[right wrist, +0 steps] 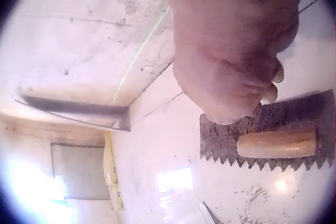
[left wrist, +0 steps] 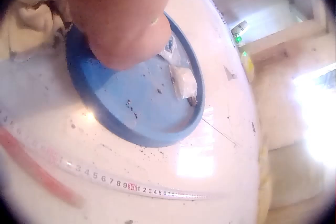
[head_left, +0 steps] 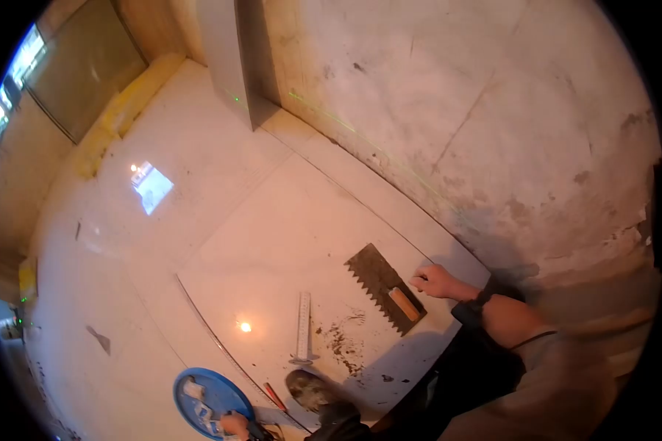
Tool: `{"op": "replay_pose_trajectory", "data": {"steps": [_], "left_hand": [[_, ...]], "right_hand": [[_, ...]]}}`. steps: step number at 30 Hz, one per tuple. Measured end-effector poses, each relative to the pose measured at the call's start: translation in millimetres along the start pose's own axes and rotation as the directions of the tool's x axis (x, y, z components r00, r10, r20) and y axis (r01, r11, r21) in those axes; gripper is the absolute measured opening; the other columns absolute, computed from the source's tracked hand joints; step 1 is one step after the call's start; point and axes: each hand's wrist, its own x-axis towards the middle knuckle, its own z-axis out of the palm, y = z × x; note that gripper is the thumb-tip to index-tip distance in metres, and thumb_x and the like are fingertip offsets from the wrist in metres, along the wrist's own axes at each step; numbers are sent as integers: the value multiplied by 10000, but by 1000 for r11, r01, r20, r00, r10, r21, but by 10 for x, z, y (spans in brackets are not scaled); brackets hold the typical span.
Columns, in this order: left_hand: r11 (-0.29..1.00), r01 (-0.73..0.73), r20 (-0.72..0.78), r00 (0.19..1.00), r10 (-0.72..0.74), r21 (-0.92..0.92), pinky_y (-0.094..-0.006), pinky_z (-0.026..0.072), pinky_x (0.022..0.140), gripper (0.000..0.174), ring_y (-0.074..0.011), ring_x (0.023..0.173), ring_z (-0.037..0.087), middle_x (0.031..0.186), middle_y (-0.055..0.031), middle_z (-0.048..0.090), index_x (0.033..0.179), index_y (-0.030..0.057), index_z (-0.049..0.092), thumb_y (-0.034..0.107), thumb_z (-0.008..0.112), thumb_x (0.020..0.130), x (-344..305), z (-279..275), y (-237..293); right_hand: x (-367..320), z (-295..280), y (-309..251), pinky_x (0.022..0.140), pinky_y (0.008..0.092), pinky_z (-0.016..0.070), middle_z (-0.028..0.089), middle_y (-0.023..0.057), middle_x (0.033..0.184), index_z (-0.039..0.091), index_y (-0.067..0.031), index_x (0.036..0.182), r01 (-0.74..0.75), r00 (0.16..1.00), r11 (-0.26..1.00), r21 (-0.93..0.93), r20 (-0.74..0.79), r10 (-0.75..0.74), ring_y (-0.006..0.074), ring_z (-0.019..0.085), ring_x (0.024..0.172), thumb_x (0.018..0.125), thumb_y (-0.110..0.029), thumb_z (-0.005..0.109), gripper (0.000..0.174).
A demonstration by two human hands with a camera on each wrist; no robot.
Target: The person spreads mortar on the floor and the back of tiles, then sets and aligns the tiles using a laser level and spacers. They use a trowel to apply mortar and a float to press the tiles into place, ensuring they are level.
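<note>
My left hand (head_left: 234, 424) reaches over a round blue tray (head_left: 249, 393) beside small clear plastic packets (head_left: 203, 413). In the left wrist view its fingers are hidden behind the hand; a whitish packet (left wrist: 184, 82) lies near the tray's far rim. My right hand (head_left: 435, 281) is low over the pale floor tiles near the wall, its fingers curled with nails turned in. I cannot tell whether they pinch anything small. Just beside it lies a notched trowel (head_left: 371, 268) with a wooden handle (right wrist: 275, 144), toothed edge facing away from the hand.
A short ruler with a crosspiece (head_left: 304, 327), a long curved measuring tape (head_left: 213, 328) and a red stick-like tool (head_left: 275, 397) lie on the tiles. My shoe (head_left: 307, 389) stands close by. Dark crumbs (head_left: 340, 349) are scattered there. A tall panel (head_left: 232, 59) stands against the wall.
</note>
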Motion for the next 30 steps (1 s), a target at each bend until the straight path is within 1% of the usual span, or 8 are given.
{"op": "replay_pose_trajectory", "data": {"steps": [7,16,19,20,23,24,26,30], "left_hand": [[999,29,19,999,-28,-42,-418,540,670,204,-303,709,676,825,-196,707,921,-67,686,127,670,864,-88,-31,234],[957,-288,127,951,283,22,-407,530,707,304,-270,751,659,814,-162,701,1007,-70,679,219,647,917,-214,-813,329],[817,-487,106,836,538,-308,-404,526,719,337,-259,765,653,810,-151,698,1036,-71,676,249,640,935,-372,-1495,569],[570,-283,83,843,531,-772,-374,530,688,279,-187,713,618,761,-118,658,1000,-56,652,215,591,974,-683,-1770,1049],[546,-7,400,672,623,-838,-302,505,619,258,-135,661,581,754,-89,641,979,-27,636,222,569,992,-1274,-2331,2456],[458,31,397,555,731,-888,-301,523,561,119,-171,565,560,637,-75,553,694,9,541,6,551,813,-1645,-2389,2988],[438,-49,424,176,888,-898,-287,512,560,70,-172,628,592,745,-82,587,808,-7,575,33,556,862,-2176,-2290,3679],[552,22,527,-270,806,-833,-310,587,646,61,-188,704,672,803,-110,659,935,-65,627,-22,618,893,-3572,-2153,4422]], "right_hand": [[38,-109,175,685,387,522,701,150,779,689,-12,856,5,999,997,-80,-44,-8,289,686,728,917,-292,642,290],[-47,-141,-549,693,432,503,680,171,806,690,-80,924,105,993,975,-197,68,-93,356,658,785,921,-360,633,286],[-112,-481,-800,670,420,496,688,157,820,692,-98,932,238,959,966,-101,180,-218,336,658,758,937,-388,624,298],[-89,-668,-917,677,375,507,690,148,819,708,-78,980,258,944,959,-119,243,-224,307,663,742,930,-328,649,262],[148,-901,-951,681,345,507,716,92,861,693,-47,1023,109,954,993,-53,287,-89,191,656,712,945,-317,643,286],[186,-861,-951,678,333,510,714,83,894,678,-32,1066,195,953,979,64,223,-204,163,648,720,951,-320,642,312],[175,-749,-1067,673,312,517,703,79,948,646,-13,1147,174,963,938,299,149,-226,135,641,724,961,-325,639,363],[-222,-351,-965,578,268,499,659,53,793,626,-3,1175,-44,990,779,625,135,-52,104,611,643,963,-287,653,355]]}}
